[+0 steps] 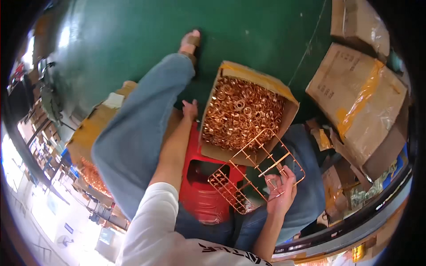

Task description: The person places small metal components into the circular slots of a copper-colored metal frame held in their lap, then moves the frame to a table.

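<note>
My right hand point(280, 189) grips a copper-coloured wire rack point(245, 182) by its near right side, with a small grid section at its left end. The rack is tilted and partly overlaps the near right corner of an open cardboard box point(259, 76). Filling this box are many small shiny copper-coloured rings point(242, 116). My left hand point(190, 110) is beside the box's left wall, its thumb and fingers apart and nothing visible in them. Some of its fingers are hidden, and I cannot tell whether it touches the box.
A red plastic stool point(205, 197) stands between my legs, close to the box. More cardboard boxes point(355, 97) lie at the right, some taped. Behind my left leg, another box point(91, 135) sits near copper-coloured pieces point(94, 176). The floor point(253, 31) is green.
</note>
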Action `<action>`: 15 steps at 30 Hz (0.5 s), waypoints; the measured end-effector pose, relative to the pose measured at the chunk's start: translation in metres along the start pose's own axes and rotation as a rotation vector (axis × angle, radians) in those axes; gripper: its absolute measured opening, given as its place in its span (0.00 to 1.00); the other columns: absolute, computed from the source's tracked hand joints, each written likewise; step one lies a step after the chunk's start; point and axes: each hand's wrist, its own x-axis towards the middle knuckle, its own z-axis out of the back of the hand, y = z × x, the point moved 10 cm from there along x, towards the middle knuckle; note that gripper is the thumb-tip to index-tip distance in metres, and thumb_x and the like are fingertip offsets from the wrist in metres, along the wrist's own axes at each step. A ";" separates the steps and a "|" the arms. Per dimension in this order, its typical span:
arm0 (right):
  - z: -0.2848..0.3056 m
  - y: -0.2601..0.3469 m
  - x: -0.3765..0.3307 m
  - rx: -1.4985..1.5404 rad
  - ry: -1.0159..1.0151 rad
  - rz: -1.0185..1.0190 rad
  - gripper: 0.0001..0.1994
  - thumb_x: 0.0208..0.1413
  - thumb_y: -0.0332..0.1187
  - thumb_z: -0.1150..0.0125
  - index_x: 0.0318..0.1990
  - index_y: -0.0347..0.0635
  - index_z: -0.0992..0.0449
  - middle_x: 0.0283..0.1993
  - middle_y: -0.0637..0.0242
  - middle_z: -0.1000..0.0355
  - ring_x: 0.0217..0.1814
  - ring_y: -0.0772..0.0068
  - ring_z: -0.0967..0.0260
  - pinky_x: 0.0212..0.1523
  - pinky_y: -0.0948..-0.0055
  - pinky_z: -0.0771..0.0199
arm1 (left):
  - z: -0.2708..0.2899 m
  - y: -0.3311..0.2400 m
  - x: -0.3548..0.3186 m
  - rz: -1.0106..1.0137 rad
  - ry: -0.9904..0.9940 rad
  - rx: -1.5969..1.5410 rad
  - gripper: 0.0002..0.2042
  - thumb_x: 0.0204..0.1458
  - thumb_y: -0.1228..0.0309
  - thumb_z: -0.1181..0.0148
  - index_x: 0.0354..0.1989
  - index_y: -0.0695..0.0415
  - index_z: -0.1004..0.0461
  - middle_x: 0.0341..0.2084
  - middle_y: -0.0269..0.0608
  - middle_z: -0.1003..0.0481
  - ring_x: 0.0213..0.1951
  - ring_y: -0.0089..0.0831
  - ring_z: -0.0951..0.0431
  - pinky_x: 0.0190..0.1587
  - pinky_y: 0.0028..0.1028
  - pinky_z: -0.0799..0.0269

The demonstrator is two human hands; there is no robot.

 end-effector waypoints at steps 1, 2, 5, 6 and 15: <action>0.010 -0.003 -0.001 0.000 -0.009 -0.004 0.20 0.62 0.42 0.58 0.51 0.32 0.37 0.50 0.51 0.34 0.38 0.65 0.29 0.38 0.65 0.22 | -0.019 -0.004 0.004 -0.060 0.024 -0.105 0.32 0.48 0.55 0.42 0.55 0.63 0.47 0.47 0.63 0.34 0.47 0.52 0.29 0.49 0.42 0.34; 0.006 -0.009 -0.003 0.006 -0.020 -0.033 0.20 0.62 0.42 0.58 0.51 0.32 0.37 0.50 0.51 0.34 0.38 0.65 0.29 0.38 0.65 0.22 | -0.011 0.013 0.030 0.043 0.018 -0.186 0.31 0.47 0.56 0.41 0.53 0.62 0.46 0.44 0.62 0.32 0.46 0.51 0.29 0.47 0.41 0.33; 0.031 -0.012 0.009 0.025 -0.162 0.019 0.21 0.62 0.42 0.59 0.52 0.31 0.38 0.50 0.51 0.34 0.39 0.64 0.29 0.39 0.64 0.22 | -0.071 -0.021 -0.005 0.102 0.135 -0.186 0.23 0.45 0.60 0.37 0.44 0.60 0.38 0.35 0.53 0.28 0.42 0.45 0.27 0.41 0.38 0.29; 0.019 -0.013 0.005 0.061 -0.125 0.008 0.21 0.62 0.42 0.59 0.52 0.31 0.38 0.50 0.52 0.35 0.40 0.63 0.30 0.39 0.64 0.22 | -0.038 -0.030 0.013 -0.042 0.038 -0.090 0.19 0.45 0.62 0.38 0.41 0.59 0.35 0.33 0.50 0.27 0.41 0.44 0.26 0.39 0.37 0.29; 0.046 0.075 -0.118 0.273 0.149 0.297 0.17 0.62 0.40 0.56 0.46 0.33 0.31 0.46 0.60 0.30 0.44 0.67 0.29 0.44 0.66 0.25 | 0.119 -0.223 -0.235 -0.929 -0.417 0.111 0.16 0.49 0.65 0.50 0.20 0.67 0.29 0.19 0.56 0.28 0.23 0.49 0.30 0.28 0.43 0.34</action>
